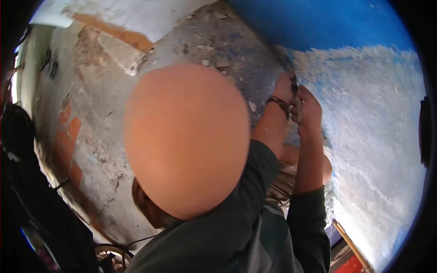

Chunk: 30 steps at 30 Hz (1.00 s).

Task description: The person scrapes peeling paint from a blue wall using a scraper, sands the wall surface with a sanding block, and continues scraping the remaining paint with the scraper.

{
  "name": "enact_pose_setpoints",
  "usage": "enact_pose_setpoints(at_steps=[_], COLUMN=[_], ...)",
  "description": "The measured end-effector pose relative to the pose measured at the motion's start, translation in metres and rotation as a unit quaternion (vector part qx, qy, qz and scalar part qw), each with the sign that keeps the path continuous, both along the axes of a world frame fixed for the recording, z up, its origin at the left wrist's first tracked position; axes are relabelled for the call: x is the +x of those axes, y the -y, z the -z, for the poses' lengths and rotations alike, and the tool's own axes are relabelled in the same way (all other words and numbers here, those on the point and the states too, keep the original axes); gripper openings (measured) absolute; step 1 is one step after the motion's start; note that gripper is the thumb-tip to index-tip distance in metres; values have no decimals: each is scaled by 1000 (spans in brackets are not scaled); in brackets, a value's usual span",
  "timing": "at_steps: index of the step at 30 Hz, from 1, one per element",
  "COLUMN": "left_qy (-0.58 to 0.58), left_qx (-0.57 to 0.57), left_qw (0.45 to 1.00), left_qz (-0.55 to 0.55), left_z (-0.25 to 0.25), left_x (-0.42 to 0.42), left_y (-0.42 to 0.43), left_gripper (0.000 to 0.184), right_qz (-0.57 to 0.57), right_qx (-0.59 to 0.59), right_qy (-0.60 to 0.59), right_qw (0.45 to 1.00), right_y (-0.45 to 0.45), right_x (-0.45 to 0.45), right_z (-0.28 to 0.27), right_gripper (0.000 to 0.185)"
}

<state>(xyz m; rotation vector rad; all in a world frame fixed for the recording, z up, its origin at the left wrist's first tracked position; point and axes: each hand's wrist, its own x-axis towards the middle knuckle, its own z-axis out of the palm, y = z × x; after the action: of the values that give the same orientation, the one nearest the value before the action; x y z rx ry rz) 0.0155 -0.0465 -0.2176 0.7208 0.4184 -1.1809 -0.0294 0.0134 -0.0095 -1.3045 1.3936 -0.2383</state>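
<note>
My right hand [310, 107] is closed around the pale handle of a slim hand tool that looks like a scraper [298, 109]. Its dark front part points up toward the base of the wall [364, 104]. My left hand [285, 85], with a dark band at the wrist, is against that dark part, its fingers bent and partly hidden. The blade tip cannot be made out. Blue paint covers the wall's upper part; below a ragged edge its surface is whitish and rough. A large rounded bare-skin shape [186, 141] close to the lens hides much of the floor.
Chips and rubble [218, 57] lie on the grey floor along the wall. Broken concrete with exposed orange brick [68, 141] is at left. A dark bulky object [32, 195] fills the left edge, with a wheel [114, 255] below. A wooden strip [353, 245] stands at lower right.
</note>
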Motion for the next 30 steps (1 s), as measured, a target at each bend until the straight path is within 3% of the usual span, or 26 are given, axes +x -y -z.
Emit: enact_pose_setpoints(at_steps=[2,5,9,11,12,14,17,19,21,24,27,28,29,30], left_qy=[-88,-77,-99,-152,-154,-22,-90,-103,-112,-42,23,-38,-99,-95], left_qx=[-16,-35,-1,-164,-164,84,49,28,7,30,-33,-14,4,3], left_qw=[996,996,994,969,969,995,995,994,993,999,999,999,994,994], left_qz=[7,33,47,103,103,40,13,20,26,18,-10,20,50,48], left_z=[-102,-128,-100,-87,-107,-144,-118,-110,-117,-124,-117,-119,-120,-120], left_x=[19,23,35,46,43,43,50,50,50,46,42,46,49,49], left_y=[-55,-67,-55,-72,-72,-65,-54,-61,-62,-59,-72,-74,-74,-70], left_gripper=[34,37,38,38,38,35,40,38,37,36,35,29,42,42], right_qz=[-5,-17,-16,-18,-11,-8,-8,-94,-83,-73,-83,-99,-101,-78], right_qx=[18,7,-33,-51,-67,-84,-78,-179,-176,-161,-182,-218,-219,-195], right_qy=[11,14,38,51,50,57,0,-2,10,18,3,8,10,30], right_qw=[1000,1000,999,997,996,995,997,979,981,984,980,971,970,977], right_y=[-6,-19,-15,-15,-18,-21,-22,-13,-17,-24,-25,-22,-21,-19], right_x=[-1,-2,6,5,4,12,14,13,5,10,10,10,6,0], right_z=[-8,-20,-3,6,7,2,2,34,27,14,31,41,40,36], right_gripper=[44,44,41,39,39,39,40,40,40,41,42,40,40,40])
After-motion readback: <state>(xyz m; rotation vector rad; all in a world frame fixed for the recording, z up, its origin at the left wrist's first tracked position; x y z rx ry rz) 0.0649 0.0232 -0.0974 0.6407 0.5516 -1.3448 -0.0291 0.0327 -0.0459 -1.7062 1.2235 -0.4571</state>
